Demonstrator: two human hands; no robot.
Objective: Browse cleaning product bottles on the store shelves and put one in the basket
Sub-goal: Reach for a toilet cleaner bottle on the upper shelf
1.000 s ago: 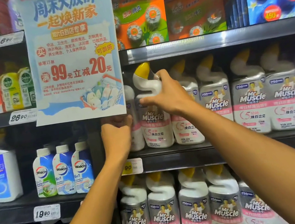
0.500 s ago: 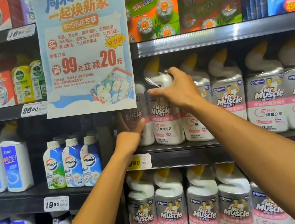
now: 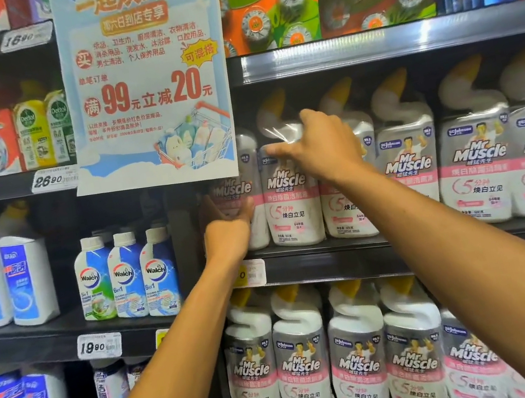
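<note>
Selecting stage: right hand (image 3: 322, 147) grasping Mr Muscle bottle (image 3: 289, 191) neck right of promo poster (image 3: 147, 79); left hand (image 3: 229, 235) steadying its base, grip unclear; next, lifting clear

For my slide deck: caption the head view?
Right hand grips a Mr Muscle bottle's neck; left hand touches its neighbour.
</note>
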